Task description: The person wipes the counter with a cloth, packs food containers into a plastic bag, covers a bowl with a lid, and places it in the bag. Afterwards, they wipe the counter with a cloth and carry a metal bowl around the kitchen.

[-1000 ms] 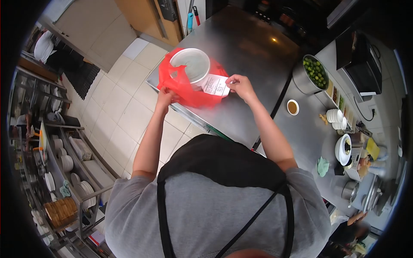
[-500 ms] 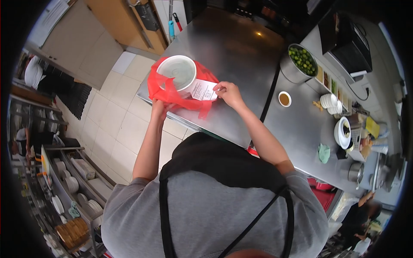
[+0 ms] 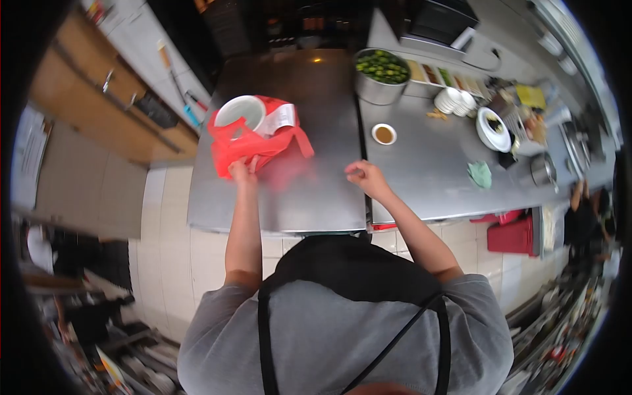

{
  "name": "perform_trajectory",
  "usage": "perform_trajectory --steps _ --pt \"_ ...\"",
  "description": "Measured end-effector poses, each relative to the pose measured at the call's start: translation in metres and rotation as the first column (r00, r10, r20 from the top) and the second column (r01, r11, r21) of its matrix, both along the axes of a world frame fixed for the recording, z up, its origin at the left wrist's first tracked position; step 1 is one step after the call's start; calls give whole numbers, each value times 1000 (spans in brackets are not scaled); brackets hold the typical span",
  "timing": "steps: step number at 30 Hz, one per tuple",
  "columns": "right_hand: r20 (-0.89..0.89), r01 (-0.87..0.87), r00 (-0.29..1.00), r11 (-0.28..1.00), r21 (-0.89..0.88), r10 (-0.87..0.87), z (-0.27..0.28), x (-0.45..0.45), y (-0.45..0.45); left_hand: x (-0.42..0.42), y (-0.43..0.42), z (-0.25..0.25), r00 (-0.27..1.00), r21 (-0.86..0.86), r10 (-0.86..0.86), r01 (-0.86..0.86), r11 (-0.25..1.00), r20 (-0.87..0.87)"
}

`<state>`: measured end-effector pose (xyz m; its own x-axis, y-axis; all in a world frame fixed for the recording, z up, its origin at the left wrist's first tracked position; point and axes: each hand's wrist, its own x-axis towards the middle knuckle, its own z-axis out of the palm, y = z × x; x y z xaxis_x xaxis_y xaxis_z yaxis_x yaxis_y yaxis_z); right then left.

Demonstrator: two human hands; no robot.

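My left hand (image 3: pixel 243 169) is closed on the near edge of a red plastic bag (image 3: pixel 247 146) on the steel counter. Inside the bag's open top stands a round white tub (image 3: pixel 241 112) with a pale translucent lid. A white printed receipt (image 3: pixel 282 116) lies against the bag, to the right of the tub. My right hand (image 3: pixel 368 179) is above the counter near the dark seam, apart from the bag. Its fingers are loosely curled in, and nothing shows between them. Beyond it, a small white bowl of brown sauce (image 3: pixel 384 134) is the nearest thing.
Behind the sauce bowl stands a steel pot of green limes (image 3: pixel 382 76). Stacked white cups (image 3: pixel 454 101), a white bowl (image 3: pixel 494 129) and a green cloth (image 3: pixel 480 174) are on the right counter. A red bin (image 3: pixel 510 235) stands below. Other people are at the far edges.
My right hand has let go of the receipt and moved right, away from the bag. My left hand still grips the bag. The view has turned, so the counter now lies straighter ahead.
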<state>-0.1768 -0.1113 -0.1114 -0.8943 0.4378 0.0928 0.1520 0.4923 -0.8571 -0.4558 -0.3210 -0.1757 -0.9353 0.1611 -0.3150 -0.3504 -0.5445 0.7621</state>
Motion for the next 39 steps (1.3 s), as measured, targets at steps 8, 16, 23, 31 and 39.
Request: perform_trajectory --steps 8,16,23,31,39 --pt "134 581 799 810 81 -587 -56 204 44 -81 70 -10 929 48 -112 138 989 -353" --pt "39 753 586 562 342 -809 -42 284 146 -118 100 4 947 8 240 -247 969 213" --pt "187 195 660 406 893 -727 -38 300 255 43 90 -16 911 -427 52 -241 872 -408" --pt "301 446 430 490 749 -851 -64 361 375 266 163 8 935 -522 -220 45 852 -279" --pt "-110 335 918 598 728 -381 -129 255 268 377 258 55 778 -548 -488 226 805 -396"
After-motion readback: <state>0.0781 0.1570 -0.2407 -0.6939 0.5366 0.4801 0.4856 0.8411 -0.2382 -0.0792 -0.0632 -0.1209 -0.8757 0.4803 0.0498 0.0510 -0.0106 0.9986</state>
